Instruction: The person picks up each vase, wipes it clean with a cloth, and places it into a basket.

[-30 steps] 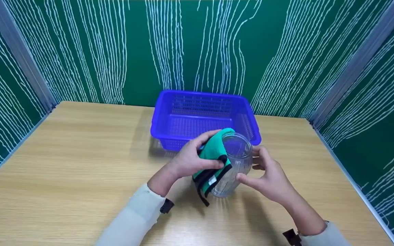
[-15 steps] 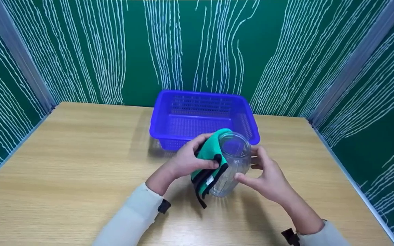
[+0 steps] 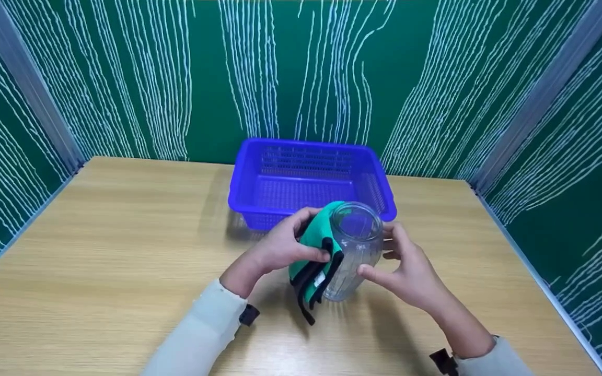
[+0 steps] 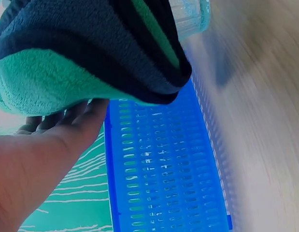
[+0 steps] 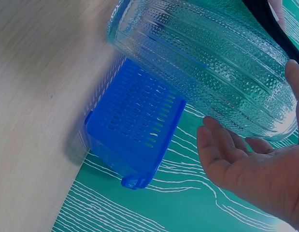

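A clear glass jar [image 3: 353, 261] with a ribbed, textured body stands tilted a little, its round mouth facing up. From the right, my right hand [image 3: 411, 271] holds it, thumb on the near side and fingers around the far side. My left hand [image 3: 285, 245] grips a green cloth [image 3: 317, 232] with black edging and a small white label, thumb in front and fingers behind it. The folded cloth lies along the jar's left side, its black-edged corner hanging down. In the left wrist view the cloth [image 4: 48, 79] covers most of the jar.
Just behind the jar, a blue-purple plastic basket [image 3: 306, 211] with slotted walls sits on the wooden table [image 3: 123, 250]. Green panels [image 3: 207, 78] with white wavy lines close off the back and both sides.
My left hand has slid slightly left and down with the cloth, baring more of the jar's left side and rim. The right hand and jar have hardly moved.
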`<state>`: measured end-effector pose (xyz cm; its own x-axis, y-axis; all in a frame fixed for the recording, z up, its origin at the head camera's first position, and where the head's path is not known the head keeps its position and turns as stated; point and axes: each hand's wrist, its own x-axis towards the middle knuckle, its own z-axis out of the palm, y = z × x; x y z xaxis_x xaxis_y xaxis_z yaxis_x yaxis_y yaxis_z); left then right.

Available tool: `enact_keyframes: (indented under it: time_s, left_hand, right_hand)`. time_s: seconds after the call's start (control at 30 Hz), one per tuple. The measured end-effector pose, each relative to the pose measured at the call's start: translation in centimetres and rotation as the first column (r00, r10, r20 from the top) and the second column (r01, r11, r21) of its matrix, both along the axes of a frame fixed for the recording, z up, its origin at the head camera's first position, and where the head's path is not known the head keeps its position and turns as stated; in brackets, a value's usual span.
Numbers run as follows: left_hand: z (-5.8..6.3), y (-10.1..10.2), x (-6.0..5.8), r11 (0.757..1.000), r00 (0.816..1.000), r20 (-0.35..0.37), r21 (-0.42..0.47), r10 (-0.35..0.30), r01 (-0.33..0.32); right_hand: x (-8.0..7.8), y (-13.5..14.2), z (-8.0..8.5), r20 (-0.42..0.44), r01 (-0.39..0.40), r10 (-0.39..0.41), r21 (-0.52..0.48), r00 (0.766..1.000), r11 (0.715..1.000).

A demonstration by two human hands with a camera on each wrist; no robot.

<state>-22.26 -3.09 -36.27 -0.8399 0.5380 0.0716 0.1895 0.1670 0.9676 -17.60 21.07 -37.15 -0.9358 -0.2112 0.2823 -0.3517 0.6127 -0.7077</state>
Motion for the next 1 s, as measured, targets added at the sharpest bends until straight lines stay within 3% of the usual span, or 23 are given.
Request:
enact_keyframes:
  time_s: [0.1, 0.23, 0.43, 0.57, 0.83, 1.0]
  left_hand:
    - [-0.2, -0.1, 0.1, 1.000, 1.000, 0.021, -0.015, 0.002, -0.002]
    - [-1.9, 0.0, -0.6, 0.999, 0.999, 0.042, -0.039, 0.016, -0.015]
    - [-4.0, 0.4, -1.4, 0.995, 0.999, 0.012, -0.090, 0.039, -0.038]
    - [-4.4, 0.4, -1.4, 0.987, 0.998, -0.017, -0.150, 0.057, -0.059]
    - [-4.7, 0.4, -1.5, 0.972, 0.997, -0.044, -0.225, 0.058, -0.067]
    - [-5.0, 0.4, -1.6, 0.961, 0.998, -0.036, -0.269, 0.056, -0.063]
  right_hand:
    - [0.4, -0.3, 0.6, 0.014, 0.006, -0.006, 0.005, 1.000, 1.000]
    - [1.2, -1.0, 1.8, 0.019, 0.005, -0.005, 0.000, 1.000, 1.000]
    - [1.8, -1.4, 2.8, 0.042, 0.012, -0.013, 0.005, 0.999, 1.000]
    - [1.6, -1.2, 2.4, 0.048, 0.014, -0.014, 0.006, 0.999, 1.000]
    - [0.1, -0.2, 0.1, 0.007, 0.016, -0.017, 0.027, 1.000, 0.999]
    - [1.1, -1.2, 1.7, 0.020, 0.017, -0.018, 0.030, 1.000, 0.999]
